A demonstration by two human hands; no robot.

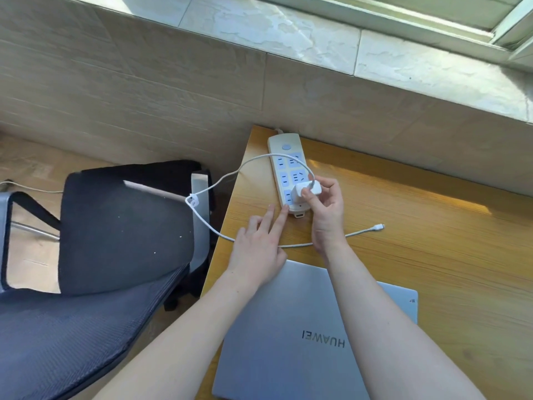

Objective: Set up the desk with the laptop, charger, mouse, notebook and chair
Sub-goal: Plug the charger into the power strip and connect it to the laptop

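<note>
A closed silver laptop (288,327) lies on the wooden desk (432,269), close to me. A cream power strip (284,168) sits at the desk's far left corner. My right hand (326,206) grips the white charger plug (305,190) at the strip's near sockets. Two fingers of my left hand (259,243) press on the strip's near end. The white charger cable (219,183) loops off the desk's left edge and back across it, with its free connector (377,226) lying on the wood. A black mesh chair (121,232) stands left of the desk.
A tiled wall and a stone window sill (317,39) run behind the desk. Another thin cable (31,187) lies on the floor at far left. The chair's seat nearly touches the desk's left edge.
</note>
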